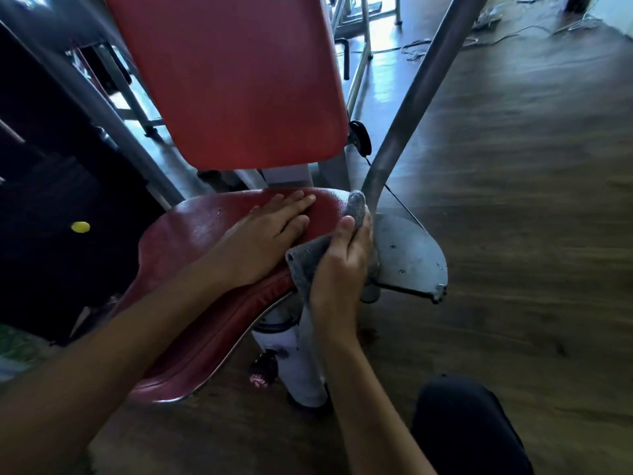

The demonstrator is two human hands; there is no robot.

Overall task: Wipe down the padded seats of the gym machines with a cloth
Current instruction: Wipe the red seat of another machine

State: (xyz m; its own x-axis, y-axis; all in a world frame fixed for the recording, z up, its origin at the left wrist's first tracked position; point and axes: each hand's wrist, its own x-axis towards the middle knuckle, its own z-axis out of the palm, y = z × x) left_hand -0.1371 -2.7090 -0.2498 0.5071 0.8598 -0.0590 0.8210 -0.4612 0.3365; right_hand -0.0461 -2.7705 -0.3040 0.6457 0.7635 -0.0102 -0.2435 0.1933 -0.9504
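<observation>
A red padded seat of a gym machine fills the middle, with its red backrest pad upright behind it. My left hand lies flat on the seat top, fingers straight and pointing to the right. My right hand grips a grey cloth against the seat's right edge. Part of the cloth sticks up above my fingers, near the metal frame.
A grey metal frame tube rises diagonally at the right of the seat, above a grey metal plate. The white seat post stands on the wooden floor. My dark-clad knee is at lower right. Dark machine parts stand at left.
</observation>
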